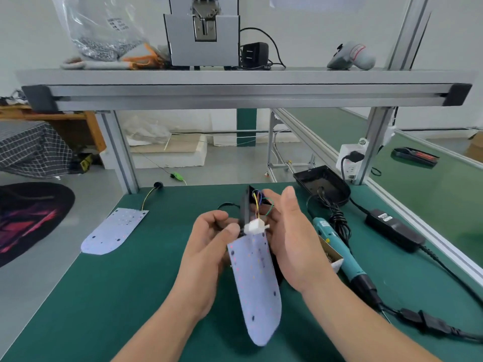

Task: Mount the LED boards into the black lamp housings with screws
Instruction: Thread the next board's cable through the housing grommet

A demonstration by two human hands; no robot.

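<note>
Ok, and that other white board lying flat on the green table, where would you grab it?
Probably by its long side edges, around the middle, coming down from above. The spare LED board lies flat on the green mat with its LED face up, so pinching the thin edges keeps fingers off the LEDs. A yellow wire leaves its far square end, so I'd avoid lifting there.
</note>
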